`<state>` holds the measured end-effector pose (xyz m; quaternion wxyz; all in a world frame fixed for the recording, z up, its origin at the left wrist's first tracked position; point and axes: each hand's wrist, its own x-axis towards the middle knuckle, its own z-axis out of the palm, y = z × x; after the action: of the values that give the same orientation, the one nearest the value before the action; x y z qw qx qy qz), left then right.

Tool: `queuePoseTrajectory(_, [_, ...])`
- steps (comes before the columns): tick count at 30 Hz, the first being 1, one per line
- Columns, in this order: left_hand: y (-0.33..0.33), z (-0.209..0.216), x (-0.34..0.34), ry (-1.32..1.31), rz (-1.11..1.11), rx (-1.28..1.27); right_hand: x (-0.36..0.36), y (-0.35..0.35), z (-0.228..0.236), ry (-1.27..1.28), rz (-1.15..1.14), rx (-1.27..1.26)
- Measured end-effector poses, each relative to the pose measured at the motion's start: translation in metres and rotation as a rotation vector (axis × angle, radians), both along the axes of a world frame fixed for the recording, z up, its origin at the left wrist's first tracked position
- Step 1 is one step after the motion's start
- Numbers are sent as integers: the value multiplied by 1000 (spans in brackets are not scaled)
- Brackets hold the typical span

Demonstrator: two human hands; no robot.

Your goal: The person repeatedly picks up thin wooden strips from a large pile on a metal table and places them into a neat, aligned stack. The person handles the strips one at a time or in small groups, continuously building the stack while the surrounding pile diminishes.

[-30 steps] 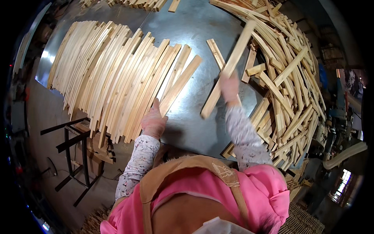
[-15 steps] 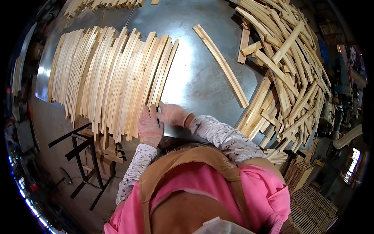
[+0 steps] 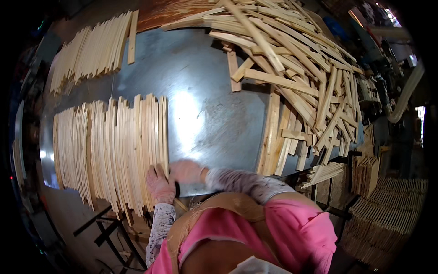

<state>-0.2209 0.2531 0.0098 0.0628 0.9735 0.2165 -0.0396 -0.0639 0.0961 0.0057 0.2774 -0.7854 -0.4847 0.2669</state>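
Note:
A row of narrow wooden strips (image 3: 130, 155) lies side by side on the metal tabletop, their near ends uneven. My left hand (image 3: 160, 186), in a pale pink glove, rests on the near end of the row's right side, its fingers stretched over the strips. Beside it, at the row's right edge, is my gloved right hand (image 3: 186, 171), smeared by motion. Its fingers cannot be made out, nor whether it holds anything.
A heap of jumbled wooden strips (image 3: 296, 86) covers the table's right and far side. Another row of strips (image 3: 93, 48) lies at the far left. A black metal frame (image 3: 109, 237) stands below the near left edge. Stacked slats (image 3: 388, 214) are at the lower right.
The view has shifted, bringing the far row and more of the heap into sight. A lone strip no longer lies on the bare metal between row and heap. Both hands remain near the row's right end.

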Motion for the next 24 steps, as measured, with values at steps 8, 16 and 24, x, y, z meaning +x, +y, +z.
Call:
queuePoseTrajectory(8, [-17,37,11,146,154,-117,294,-145,127,-657,-883,-133])
queuePoseTrajectory(16, [-153,45,216,-332,147,-1218,317,-291,74,-416,-1038,-28])
queuePoseTrajectory(24, [-189,-17,301,-252,422,-1994,243,-418,124,-563,-549,-351])
